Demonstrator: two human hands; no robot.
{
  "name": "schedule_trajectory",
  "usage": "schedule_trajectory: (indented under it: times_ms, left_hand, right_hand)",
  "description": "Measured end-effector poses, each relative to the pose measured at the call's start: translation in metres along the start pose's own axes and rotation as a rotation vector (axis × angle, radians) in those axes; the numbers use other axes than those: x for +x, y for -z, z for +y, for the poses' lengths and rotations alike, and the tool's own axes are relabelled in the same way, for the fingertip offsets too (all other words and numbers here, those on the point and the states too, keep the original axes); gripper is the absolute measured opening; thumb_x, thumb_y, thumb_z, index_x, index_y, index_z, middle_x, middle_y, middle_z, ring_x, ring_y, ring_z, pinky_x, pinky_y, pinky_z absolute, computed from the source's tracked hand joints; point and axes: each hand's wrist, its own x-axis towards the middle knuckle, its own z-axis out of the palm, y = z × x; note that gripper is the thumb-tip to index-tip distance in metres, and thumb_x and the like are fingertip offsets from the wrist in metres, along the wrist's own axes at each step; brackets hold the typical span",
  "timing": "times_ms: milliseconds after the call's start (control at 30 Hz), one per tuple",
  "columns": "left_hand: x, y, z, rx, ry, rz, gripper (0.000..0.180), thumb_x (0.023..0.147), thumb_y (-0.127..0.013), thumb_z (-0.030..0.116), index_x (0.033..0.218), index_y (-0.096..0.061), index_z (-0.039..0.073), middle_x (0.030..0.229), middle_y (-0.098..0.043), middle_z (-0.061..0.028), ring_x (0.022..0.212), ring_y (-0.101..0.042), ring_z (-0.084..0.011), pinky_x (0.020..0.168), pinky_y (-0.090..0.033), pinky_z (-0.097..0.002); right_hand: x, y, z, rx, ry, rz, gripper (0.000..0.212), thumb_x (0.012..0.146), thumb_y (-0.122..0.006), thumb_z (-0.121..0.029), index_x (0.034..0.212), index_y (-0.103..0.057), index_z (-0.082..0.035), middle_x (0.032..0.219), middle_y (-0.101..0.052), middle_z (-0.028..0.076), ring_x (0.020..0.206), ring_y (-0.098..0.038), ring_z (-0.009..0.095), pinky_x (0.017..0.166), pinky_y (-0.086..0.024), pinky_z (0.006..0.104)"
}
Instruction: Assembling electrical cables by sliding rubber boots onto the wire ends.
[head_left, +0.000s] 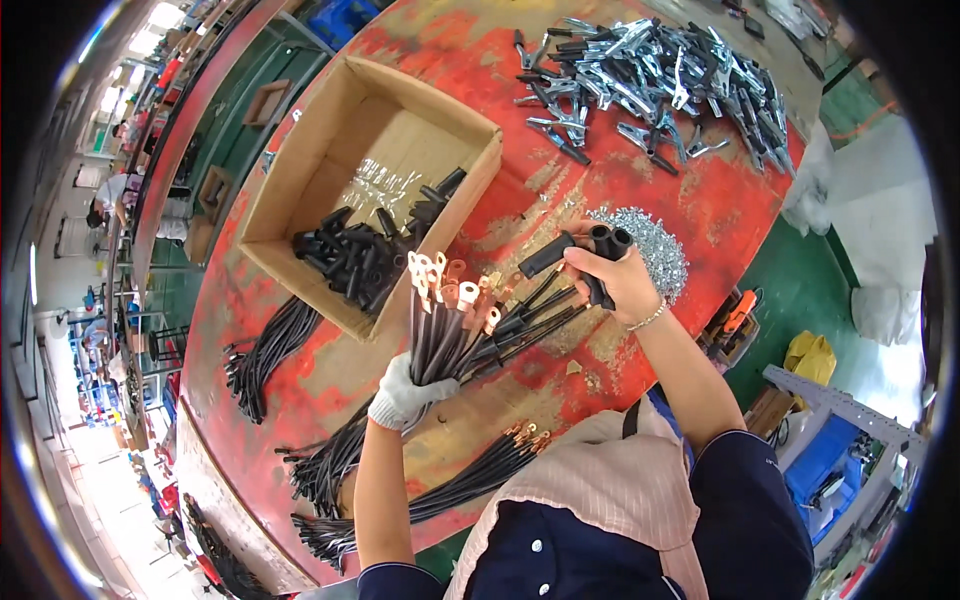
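Observation:
My left hand (405, 393), in a white knitted glove, is closed round a bundle of black cables (432, 345). Copper ring lugs (467, 295) on the cable ends point up and away from me. To the right, my bare right hand (625, 280) holds several black rubber sleeves (545, 256); one sticks out leftward between thumb and fingers, toward the lugs, apart from them. Others are gathered in the palm. More cables lie on the table under and behind the bundle, some with black sleeves on them.
An open cardboard box (470, 180) with loose black sleeves (355, 255) stands at the far left. Metal clamps with black grips (650, 80) are heaped at the far right. A pile of small silvery parts (665, 250) lies beside my right hand. Cable bundles (270, 350) lie on the worn red table (520, 110).

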Motion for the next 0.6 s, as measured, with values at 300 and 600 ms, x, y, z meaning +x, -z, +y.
schedule_trajectory:
  times_ms: [300, 600]
  left_hand:
    - [-0.004, 0.000, 0.012, 0.020, 0.017, -0.039, 0.039, 0.068, -0.080, 0.013, 0.103, -0.068, 0.000, 0.091, -0.070, -0.0034, 0.080, -0.061, -0.0100, 0.075, -0.051, -0.0281]
    - [0.008, -0.009, 0.001, 0.009, -0.051, 0.184, 0.035, 0.071, -0.078, 0.013, 0.103, -0.068, 0.001, 0.090, -0.070, -0.0044, 0.080, -0.061, -0.0103, 0.076, -0.051, -0.0287]
  right_hand:
    - [0.012, 0.002, -0.016, -0.261, 0.125, -0.328, 0.030, 0.079, -0.074, 0.000, 0.107, -0.064, -0.001, 0.093, -0.064, 0.004, 0.065, -0.058, 0.008, 0.052, -0.046, 0.0222]
    - [-0.007, -0.034, 0.069, -0.190, -0.140, -0.172, 0.028, 0.075, -0.083, -0.012, 0.093, -0.064, -0.002, 0.074, -0.062, 0.000, 0.057, -0.055, 0.008, 0.050, -0.043, 0.0245]
